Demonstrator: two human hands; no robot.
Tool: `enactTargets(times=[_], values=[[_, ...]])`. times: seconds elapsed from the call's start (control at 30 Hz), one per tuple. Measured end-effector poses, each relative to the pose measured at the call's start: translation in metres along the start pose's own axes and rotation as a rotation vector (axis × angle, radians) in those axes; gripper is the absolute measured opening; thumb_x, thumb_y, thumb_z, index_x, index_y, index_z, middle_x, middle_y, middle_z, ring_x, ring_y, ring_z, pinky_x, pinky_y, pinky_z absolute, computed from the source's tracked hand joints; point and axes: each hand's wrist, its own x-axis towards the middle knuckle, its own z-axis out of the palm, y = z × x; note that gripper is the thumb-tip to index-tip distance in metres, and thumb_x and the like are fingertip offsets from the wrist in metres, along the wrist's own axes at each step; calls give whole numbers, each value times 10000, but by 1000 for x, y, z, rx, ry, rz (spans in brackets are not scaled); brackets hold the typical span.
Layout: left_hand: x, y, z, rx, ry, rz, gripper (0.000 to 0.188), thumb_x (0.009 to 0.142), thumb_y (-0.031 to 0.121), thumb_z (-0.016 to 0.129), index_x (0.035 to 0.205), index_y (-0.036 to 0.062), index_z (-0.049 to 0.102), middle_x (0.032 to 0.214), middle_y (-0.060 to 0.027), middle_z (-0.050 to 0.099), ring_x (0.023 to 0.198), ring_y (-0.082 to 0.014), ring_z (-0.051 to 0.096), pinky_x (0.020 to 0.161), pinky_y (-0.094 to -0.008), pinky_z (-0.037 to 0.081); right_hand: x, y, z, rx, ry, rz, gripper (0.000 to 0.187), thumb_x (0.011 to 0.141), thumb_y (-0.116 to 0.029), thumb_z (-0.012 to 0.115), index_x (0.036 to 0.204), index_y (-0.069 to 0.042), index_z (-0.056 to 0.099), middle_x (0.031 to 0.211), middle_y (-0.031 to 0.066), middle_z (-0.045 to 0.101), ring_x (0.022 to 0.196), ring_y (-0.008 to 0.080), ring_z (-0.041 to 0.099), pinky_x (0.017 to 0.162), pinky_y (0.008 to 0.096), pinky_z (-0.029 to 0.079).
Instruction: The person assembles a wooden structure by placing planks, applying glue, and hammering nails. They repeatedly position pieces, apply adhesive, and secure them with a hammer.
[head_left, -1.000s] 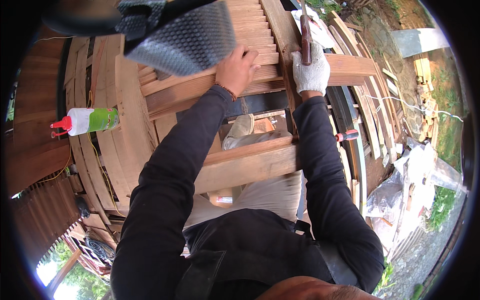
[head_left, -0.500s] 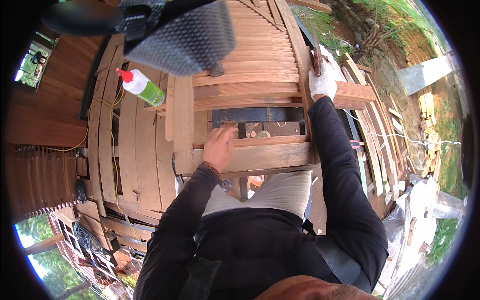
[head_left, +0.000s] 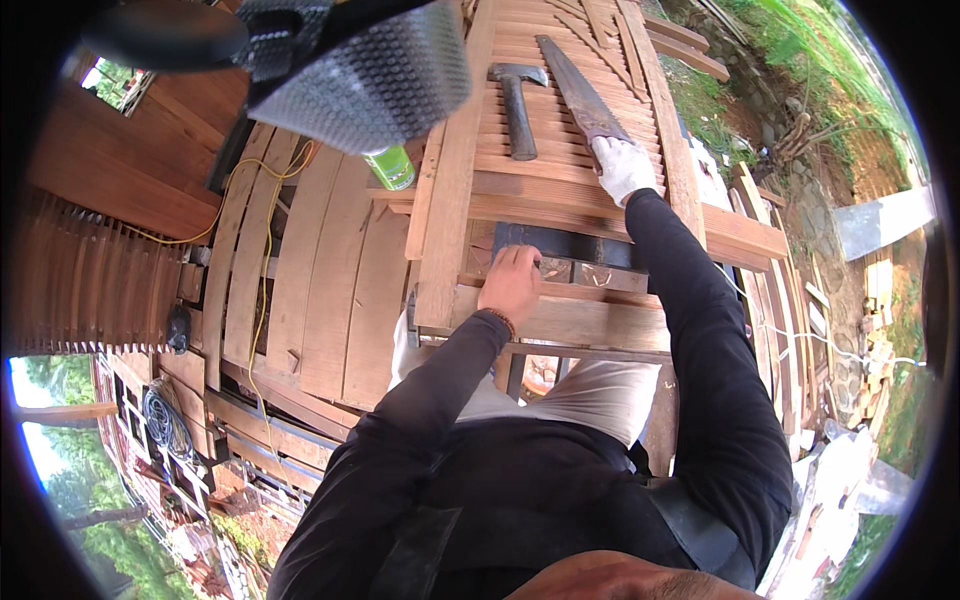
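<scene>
My right hand, in a white knit glove, is closed on the handle end of a handsaw. The saw's worn, rusty blade lies across the slats of a wooden louvred frame, pointing away from me. Left of the saw, a hatchet rests on the slats with its head at the far end. My bare left hand is at the frame's near rail, its fingers curled. A small dark bit shows at its fingertips, too small to name.
A green bottle, partly hidden by a dark textured object close to the camera, stands left of the frame. A yellow cord runs over planks. Loose boards and a white cord lie on the right.
My right hand has brought the saw inward from the frame's right side onto the slats. My left fingers have curled in. The view has shifted, uncovering the hatchet and hiding the bottle's red top.
</scene>
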Motion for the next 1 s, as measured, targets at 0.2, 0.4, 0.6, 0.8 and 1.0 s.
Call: enactTargets(times=[0.2,0.4,0.6,0.8,1.0], values=[[0,3,1,-16,-4,-34,177,914,95,628,1080,38,616,1045,-184,684,1053,-385,634,927,-502,516,9,14,-9,223,-85,34,575,834,-298,724,1352,-74,613,1252,185,695,1206,373,639,1052,462,494],[5,11,-3,46,-125,-55,140,967,172,642,1071,78,652,994,-168,713,992,-377,688,860,-507,542,-7,18,4,261,25,39,475,852,-162,697,1325,-143,650,1265,146,685,1259,358,594,1111,467,424],[4,12,-8,3,-137,-135,158,944,157,670,1071,65,653,974,-153,717,970,-351,698,857,-459,554,-12,-43,-7,395,360,93,364,804,-112,699,1165,-69,697,1122,171,688,1128,379,623,1007,490,484],[7,-10,-21,-400,378,-161,297,910,55,698,1202,47,649,1064,-89,686,1005,-222,677,886,-373,545,-59,-125,-44,725,389,-129,371,858,-182,737,1207,-75,675,1155,157,698,1086,400,649,1022,492,513],[113,-130,-153,-109,704,-234,1096,805,277,902,1592,-109,244,1605,-293,359,1515,-374,364,1260,-440,289,-201,-140,-76,1116,239,194,420,781,3,742,1195,-36,686,1086,189,707,1011,389,693,870,435,583]])
